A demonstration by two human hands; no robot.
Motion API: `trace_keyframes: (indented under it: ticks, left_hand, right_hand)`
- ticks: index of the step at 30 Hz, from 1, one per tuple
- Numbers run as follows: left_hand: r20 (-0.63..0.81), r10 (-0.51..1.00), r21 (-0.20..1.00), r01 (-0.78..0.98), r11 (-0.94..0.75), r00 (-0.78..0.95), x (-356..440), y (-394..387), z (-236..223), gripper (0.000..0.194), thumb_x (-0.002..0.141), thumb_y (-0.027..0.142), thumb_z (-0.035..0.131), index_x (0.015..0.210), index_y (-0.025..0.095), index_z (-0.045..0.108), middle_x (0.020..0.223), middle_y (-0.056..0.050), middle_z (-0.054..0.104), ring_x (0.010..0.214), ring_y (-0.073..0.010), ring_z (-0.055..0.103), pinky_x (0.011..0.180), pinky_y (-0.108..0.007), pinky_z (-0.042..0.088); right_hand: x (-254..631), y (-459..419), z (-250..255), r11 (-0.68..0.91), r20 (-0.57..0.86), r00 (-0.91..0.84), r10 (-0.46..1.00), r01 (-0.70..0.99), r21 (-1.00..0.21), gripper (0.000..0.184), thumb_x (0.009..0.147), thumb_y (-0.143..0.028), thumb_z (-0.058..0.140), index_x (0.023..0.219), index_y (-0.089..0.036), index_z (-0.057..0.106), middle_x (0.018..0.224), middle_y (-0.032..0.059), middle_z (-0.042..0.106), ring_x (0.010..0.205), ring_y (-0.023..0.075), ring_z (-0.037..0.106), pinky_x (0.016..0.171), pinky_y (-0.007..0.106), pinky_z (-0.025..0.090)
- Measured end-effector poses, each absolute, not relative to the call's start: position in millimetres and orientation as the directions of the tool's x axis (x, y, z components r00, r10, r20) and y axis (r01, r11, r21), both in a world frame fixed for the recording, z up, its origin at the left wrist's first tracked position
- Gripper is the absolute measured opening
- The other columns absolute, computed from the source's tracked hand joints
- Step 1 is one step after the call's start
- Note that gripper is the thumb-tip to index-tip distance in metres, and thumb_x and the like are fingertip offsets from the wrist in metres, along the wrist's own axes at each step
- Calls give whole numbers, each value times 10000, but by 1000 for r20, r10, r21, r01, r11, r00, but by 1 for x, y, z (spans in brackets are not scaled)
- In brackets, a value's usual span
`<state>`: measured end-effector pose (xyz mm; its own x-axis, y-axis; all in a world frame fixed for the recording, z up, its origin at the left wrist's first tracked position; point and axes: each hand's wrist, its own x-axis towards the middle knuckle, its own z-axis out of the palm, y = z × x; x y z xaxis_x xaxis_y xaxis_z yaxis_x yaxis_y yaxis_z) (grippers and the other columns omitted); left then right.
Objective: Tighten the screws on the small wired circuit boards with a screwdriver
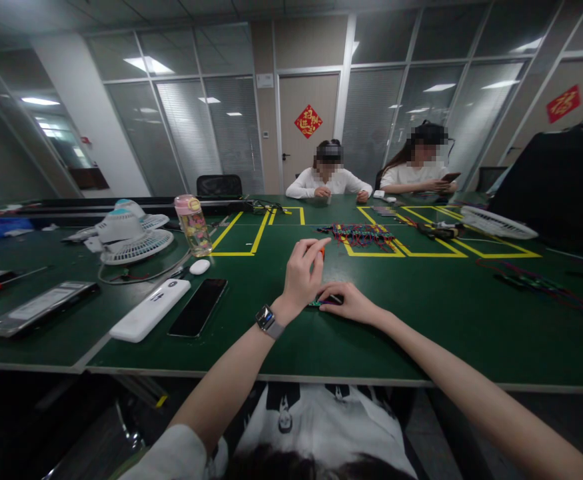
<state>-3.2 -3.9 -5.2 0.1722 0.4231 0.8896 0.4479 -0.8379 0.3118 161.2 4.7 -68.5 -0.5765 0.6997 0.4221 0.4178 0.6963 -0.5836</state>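
My left hand (302,270), with a watch (266,319) on its wrist, is raised over the green table with its fingers closed. A bit of an orange tool handle (322,252) shows past the fingers; most of it is hidden. Below and to the right, my right hand (346,302) rests low on the table, its thumb and fingers pinching a small green circuit board (315,304). Dark wires seem to lie under those fingers. Beyond both hands is a pile of small boards with red and blue wires (364,235).
On the left lie a black phone (198,308), a white power bank (151,310), a white earphone case (200,267), a drink bottle (192,227) and fans (134,243). More wired boards (546,283) lie right. Two people sit across the table (421,347). Yellow tape (234,254) marks rectangles.
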Motion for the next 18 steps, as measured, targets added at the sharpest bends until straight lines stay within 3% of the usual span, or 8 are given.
trace_keyframes:
  ticks: [4,10,18]
  left_hand:
    - [898,411,302,456,-837,159,-2,-2,-5,307,940,172,376,1195,175,548,1015,-75,585,949,-166,535,865,-313,449]
    - [907,408,300,523,-798,101,-1,-1,-7,225,885,310,549,1066,204,629,892,-40,510,841,-151,515,786,-289,462]
    - [896,417,312,449,-837,154,-2,-4,-5,320,952,175,343,1185,181,562,1008,-73,572,955,-161,537,856,-305,450]
  right_hand:
    - [162,5,-69,699,427,-577,696,410,-586,104,766,-278,689,812,-191,722,986,80,710,932,208,660,866,341,502]
    - [161,5,-69,693,423,-571,704,420,-586,101,759,-277,693,804,-191,721,990,82,709,920,209,664,864,350,503]
    - [161,4,-67,695,420,-578,700,415,-587,106,764,-287,690,808,-196,723,987,78,710,941,216,659,874,354,501]
